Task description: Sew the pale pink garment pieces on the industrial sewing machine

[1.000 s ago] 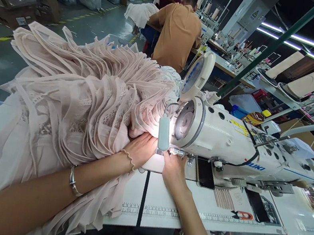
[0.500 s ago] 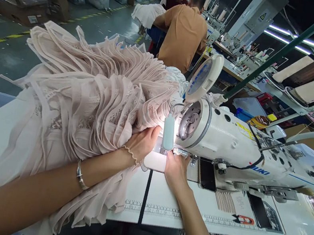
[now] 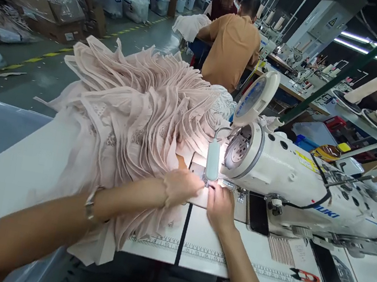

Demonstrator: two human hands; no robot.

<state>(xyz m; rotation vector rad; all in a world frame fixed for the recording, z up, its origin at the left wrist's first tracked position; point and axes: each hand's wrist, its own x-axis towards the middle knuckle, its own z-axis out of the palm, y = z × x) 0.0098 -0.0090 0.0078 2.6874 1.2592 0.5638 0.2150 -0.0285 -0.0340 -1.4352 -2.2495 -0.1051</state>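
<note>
My left hand [image 3: 182, 187] is closed, slightly blurred, with its fingertips beside the needle area of the white sewing machine [image 3: 268, 162]. What those fingers pinch, if anything, is hidden. On the other side of the needle, my right hand [image 3: 221, 208] has thumb and fingers pressed together at the machine bed, and whatever lies between them is too small to make out. Pale pink ruffled fabric [image 3: 141, 118] with lace panels is heaped to the left, behind and under my left forearm. A pale green lamp cover [image 3: 213, 160] hangs in front of the lit needle.
Red-handled thread snips [image 3: 306, 276] and a bundle of pale strips [image 3: 280, 250] lie right of my right forearm. A ruler tape [image 3: 205, 255] runs along the table's front edge. A clear plastic bin [image 3: 8, 109] stands left. A person in a brown shirt [image 3: 231, 51] sits ahead.
My left hand has come away from the edge of the fabric heap and moved towards the needle, near my right hand. The right hand stays at the machine bed. The view has shifted left.
</note>
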